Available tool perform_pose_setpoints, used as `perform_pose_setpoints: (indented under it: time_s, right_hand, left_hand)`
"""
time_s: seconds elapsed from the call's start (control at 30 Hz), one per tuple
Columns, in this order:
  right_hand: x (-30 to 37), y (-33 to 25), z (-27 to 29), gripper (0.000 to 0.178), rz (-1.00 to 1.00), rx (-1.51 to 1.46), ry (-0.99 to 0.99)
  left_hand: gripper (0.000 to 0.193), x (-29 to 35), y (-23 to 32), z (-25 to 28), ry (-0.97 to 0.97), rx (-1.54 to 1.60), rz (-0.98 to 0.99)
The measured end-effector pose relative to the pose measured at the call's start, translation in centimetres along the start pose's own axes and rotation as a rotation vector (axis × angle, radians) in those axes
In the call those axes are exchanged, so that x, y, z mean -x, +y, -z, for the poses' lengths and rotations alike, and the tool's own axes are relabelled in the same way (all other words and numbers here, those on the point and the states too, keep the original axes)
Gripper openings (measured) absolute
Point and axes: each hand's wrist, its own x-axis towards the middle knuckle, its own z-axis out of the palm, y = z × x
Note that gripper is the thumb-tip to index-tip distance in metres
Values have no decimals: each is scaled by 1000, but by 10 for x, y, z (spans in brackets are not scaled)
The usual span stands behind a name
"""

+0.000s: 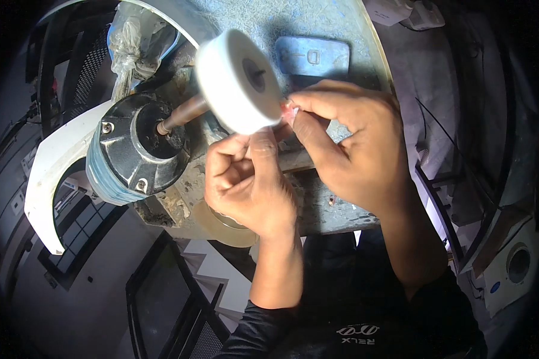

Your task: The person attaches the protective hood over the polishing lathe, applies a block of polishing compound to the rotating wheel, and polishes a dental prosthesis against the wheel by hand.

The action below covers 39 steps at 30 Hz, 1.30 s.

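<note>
Small pinkish piece [288, 111] held at white buffing wheel [239, 81].
Right hand [347, 149] grip pinched the piece, mostly hidden by fingertips; left hand [248, 179] curled, thumb steadying beside it. Wheel's shaft ran into the black motor [135, 149] on the mottled surface [335, 209].

We noted a white buffing wheel [236, 81], black motor housing [139, 146], copper-brown shaft [184, 113], pale pink piece [289, 112] and mottled grey-blue bench top [317, 24].
</note>
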Motion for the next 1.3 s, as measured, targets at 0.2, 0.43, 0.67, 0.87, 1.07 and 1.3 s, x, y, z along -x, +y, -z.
perform_pose_setpoints:
  time_s: [0.2, 0.43, 0.67, 0.87, 1.07, 1.3]
  right_hand:
    - [-8, 2, 0, 10, -12, 103, -11]
    - [2, 7, 1, 13, 93, 71, 54]
    - [-3, -3, -1, 12, -25, 161, -11]
    - [5, -13, -1, 12, -2, 118, 0]
    - [8, -7, -8, 13, 2, 26, 22]
    - [2, -4, -4, 15, -120, -67, -60]
  left_hand:
    - [6, -5, -2, -3, -9, 60, 60]
    - [7, 11, -8, -10, 47, 194, -62]
    - [7, -6, -4, 3, -28, 80, 23]
    - [7, 0, 8, 7, -53, 73, 41]
    - [6, 9, 0, 7, 11, 51, -132]
    - [9, 9, -2, 3, 5, -148, -214]
